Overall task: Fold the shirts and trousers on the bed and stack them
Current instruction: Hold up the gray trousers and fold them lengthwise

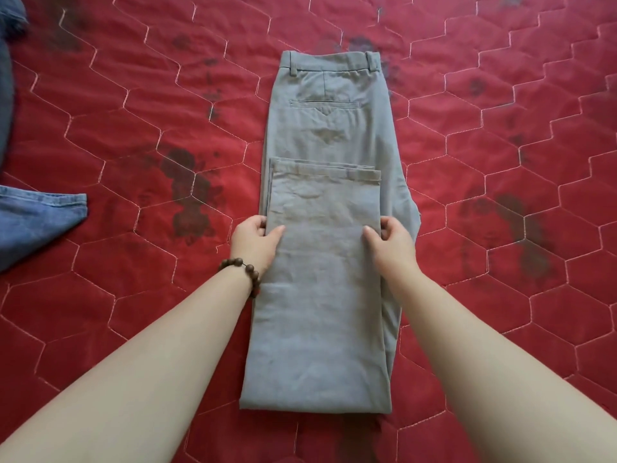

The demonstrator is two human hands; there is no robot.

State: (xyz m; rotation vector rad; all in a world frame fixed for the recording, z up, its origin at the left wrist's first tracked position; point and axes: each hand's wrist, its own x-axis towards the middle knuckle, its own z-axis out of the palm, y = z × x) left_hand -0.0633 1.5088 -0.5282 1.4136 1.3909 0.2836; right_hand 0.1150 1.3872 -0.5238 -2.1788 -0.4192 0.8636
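Red quilted bedspread (133,312) under grey trousers (320,295), both hands (257,242) (389,242) pinching their folded edges

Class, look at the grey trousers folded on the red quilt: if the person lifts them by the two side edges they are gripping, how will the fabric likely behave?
The grey trousers will probably sag between the left hand and right hand, since the creased cloth looks soft. The loose hems folded on top may slide or flop open. They look light enough to lift easily.

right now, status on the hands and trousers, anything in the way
Left hand and right hand: each has a grip on a side edge of the folded leg. Grey trousers folded once, hems up over the seat. Jeans far left, clear.
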